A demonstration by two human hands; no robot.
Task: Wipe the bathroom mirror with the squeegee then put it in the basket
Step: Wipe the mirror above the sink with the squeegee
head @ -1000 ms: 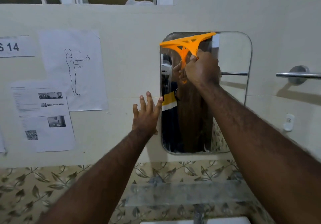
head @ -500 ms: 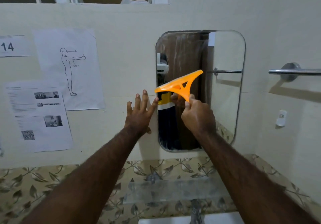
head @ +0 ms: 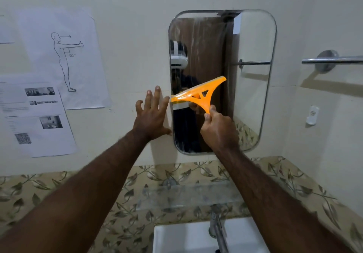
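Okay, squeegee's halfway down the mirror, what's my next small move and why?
Probably keep drawing the squeegee down toward the mirror bottom edge. The right hand holds its handle, the blade sits mid-height, and streaked glass remains below; no basket is in view.

head cam only, wide angle

looks fwd & slightly down, up close to mirror (head: 253,80), sink (head: 176,237) at bottom edge.

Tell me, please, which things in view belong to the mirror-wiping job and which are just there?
Part of the job:
- orange plastic squeegee, gripped by the right hand
- rounded rectangular wall mirror
- left hand, flat on the wall beside it
The basket is not in view.

Just there:
- printed paper sheets on the wall
- chrome towel bar
- white sink and metal tap
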